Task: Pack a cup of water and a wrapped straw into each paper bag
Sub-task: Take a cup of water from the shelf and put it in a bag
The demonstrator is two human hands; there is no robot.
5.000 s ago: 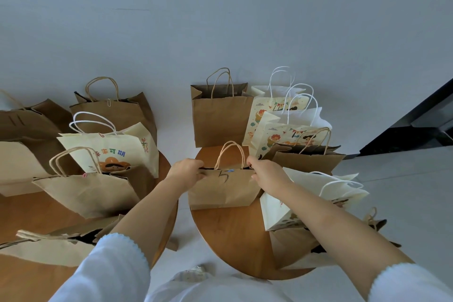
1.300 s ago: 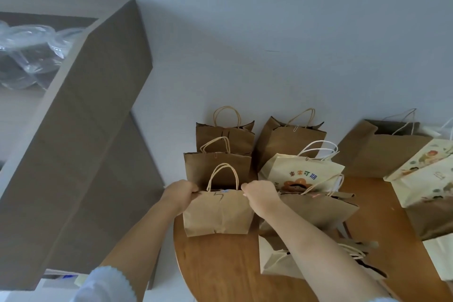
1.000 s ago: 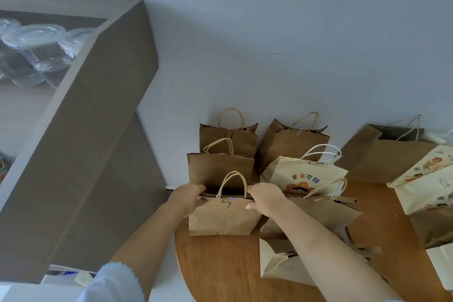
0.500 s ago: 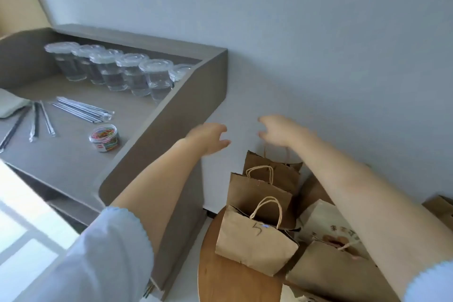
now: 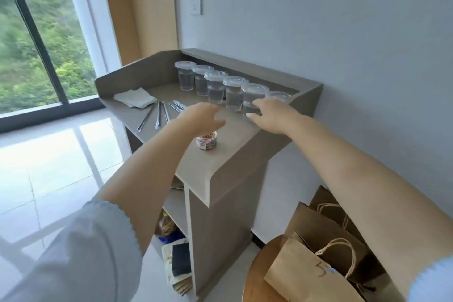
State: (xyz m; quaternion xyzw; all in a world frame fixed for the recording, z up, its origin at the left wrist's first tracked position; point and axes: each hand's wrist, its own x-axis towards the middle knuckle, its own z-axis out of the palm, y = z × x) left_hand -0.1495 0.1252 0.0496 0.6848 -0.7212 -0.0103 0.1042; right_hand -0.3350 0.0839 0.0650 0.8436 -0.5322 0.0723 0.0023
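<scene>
Right hand (image 5: 270, 115), fingers spread and empty, reaches a lidded cup (image 5: 253, 99) near the counter's (image 5: 230, 154) right edge. Left hand (image 5: 201, 117) hovers open. A hasty grab could topple neighbouring cups.

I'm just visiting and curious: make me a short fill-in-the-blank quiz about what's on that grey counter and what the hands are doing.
1. The row of lidded cups on the grey counter numbers ____.
2. The hand nearest the cups is the ____ one.
3. The brown paper bag on the round table has the digit ____ written on it.
4. The left hand hovers above a small ____ of colourful bits.

Missing words: six; right; 5; jar
</scene>
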